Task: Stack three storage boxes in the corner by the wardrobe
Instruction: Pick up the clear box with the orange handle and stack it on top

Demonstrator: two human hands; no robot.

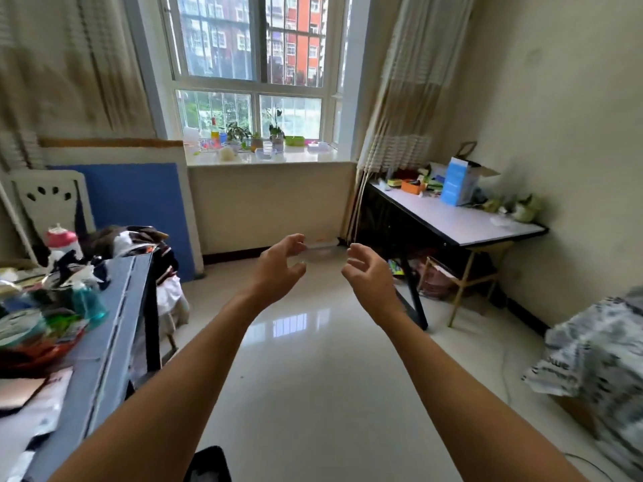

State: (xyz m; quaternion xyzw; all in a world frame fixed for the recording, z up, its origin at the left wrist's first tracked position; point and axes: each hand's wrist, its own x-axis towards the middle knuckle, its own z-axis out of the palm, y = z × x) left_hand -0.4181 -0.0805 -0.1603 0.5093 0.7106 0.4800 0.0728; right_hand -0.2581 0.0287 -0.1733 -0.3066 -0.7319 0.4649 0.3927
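Both my arms reach forward over the shiny tiled floor. My left hand (pixel 278 269) is open, its fingers curled and apart, holding nothing. My right hand (pixel 367 273) is open too, palm turned toward the left hand, a gap between them. A clear shallow box or lid (pixel 322 245) lies on the floor by the wall under the window, beyond my fingertips; blur hides its details. No other storage box and no wardrobe appear in this view.
A blue table (pixel 114 328) piled with clutter stands at my left. A white-topped desk (pixel 462 220) with boxes is at the right wall, a stool (pixel 459 280) beneath it. Patterned cloth (pixel 598 356) covers something at the right edge. The windowsill (pixel 264 156) holds plants.
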